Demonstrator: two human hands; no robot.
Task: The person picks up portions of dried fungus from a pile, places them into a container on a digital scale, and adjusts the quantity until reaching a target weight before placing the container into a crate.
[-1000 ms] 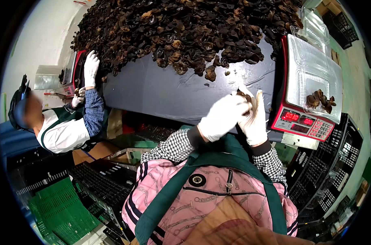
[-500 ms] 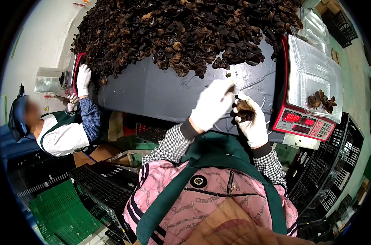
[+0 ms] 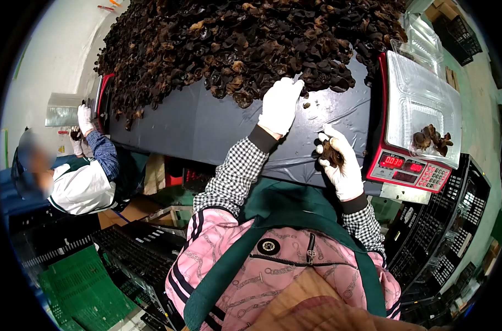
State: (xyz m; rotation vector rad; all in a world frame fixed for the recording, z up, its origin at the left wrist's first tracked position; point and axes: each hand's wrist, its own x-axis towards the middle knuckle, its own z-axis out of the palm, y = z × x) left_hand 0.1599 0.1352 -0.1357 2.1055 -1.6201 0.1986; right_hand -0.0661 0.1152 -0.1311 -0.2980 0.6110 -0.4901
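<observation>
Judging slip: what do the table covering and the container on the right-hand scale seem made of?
The table covering looks like dark, glossy plastic sheeting, judging by creases and glare. The container is probably clear, shiny plastic, with highlights along moulded ridges.

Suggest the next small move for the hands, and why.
Probably have the white-gloved left hand pinch one piece from the near edge of the dark brown, ruffled fungus pile: its fingertips are at that edge, while the white-gloved right hand holds similar dark pieces closer to the body.
</observation>
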